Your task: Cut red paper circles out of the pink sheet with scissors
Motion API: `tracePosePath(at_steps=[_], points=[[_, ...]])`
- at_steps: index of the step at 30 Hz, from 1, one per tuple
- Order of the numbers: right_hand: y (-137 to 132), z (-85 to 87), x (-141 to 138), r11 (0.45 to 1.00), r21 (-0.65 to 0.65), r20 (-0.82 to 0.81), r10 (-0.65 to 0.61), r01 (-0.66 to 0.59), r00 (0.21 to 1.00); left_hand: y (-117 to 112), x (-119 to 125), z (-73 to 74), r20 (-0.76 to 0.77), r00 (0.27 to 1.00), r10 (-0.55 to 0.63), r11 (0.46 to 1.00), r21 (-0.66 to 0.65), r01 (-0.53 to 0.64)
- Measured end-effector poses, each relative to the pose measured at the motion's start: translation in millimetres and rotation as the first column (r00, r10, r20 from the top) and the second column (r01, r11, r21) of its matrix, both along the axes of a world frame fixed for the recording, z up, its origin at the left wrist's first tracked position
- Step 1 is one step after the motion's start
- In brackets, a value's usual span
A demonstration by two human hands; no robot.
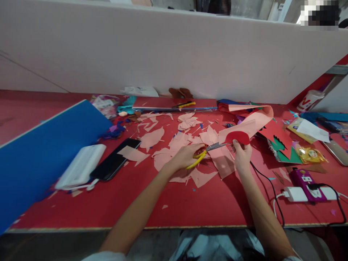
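Observation:
My left hand (187,156) is closed in the handles of yellow scissors (200,158), whose blades point right toward the sheet. With its fingers pinched, my right hand (241,154) grips a red rounded piece (237,137) laid against a pink sheet (251,121). The far end of that sheet curls up and back over itself. The blade tips are close to the lower left edge of the red piece; whether they touch the sheet I cannot tell. Under and around both hands lie several pink cut pieces (152,138) and scraps.
A blue board (54,156) stands at the left beside a white packet (81,166) and a black phone (116,159). At the right are a purple power strip (308,185) with cables and a white cup (310,100). Behind, a box cutter (186,104) lies before a white partition (163,54).

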State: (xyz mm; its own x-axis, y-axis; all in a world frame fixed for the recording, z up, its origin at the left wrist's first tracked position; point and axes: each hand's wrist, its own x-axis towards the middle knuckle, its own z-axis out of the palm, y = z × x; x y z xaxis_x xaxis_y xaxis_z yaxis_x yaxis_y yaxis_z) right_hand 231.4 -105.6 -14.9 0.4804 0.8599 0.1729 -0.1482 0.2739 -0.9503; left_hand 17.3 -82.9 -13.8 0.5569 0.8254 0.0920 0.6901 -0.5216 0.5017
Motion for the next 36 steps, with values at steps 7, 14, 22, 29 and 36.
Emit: tracePosePath(at_steps=[7,14,22,29,36], points=[[0.9,-1.1,0.3,1.000,0.025,-0.011,0.007,-0.007,1.000,0.9,-0.5,-1.9,-0.017,1.000,0.007,1.000,0.003,-0.006],[2.3,-2.1,0.8,1.000,0.031,-0.031,-0.006,0.007,1.000,0.3,0.7,1.0,-0.024,1.000,0.010,1.000,0.002,-0.010],[2.3,-3.7,2.1,1.000,0.005,-0.013,-0.001,0.001,1.000,-1.3,0.7,5.5,-0.061,0.998,-0.008,1.000,0.025,0.009],[3.5,-4.8,3.2,1.000,0.024,0.001,-0.016,0.016,1.000,-2.1,1.5,6.0,-0.061,0.998,0.000,0.999,0.035,0.002],[3.9,-4.8,3.9,1.000,0.006,0.008,-0.026,0.026,1.000,-1.7,-0.1,4.6,-0.104,0.995,0.003,0.997,0.073,0.005]])
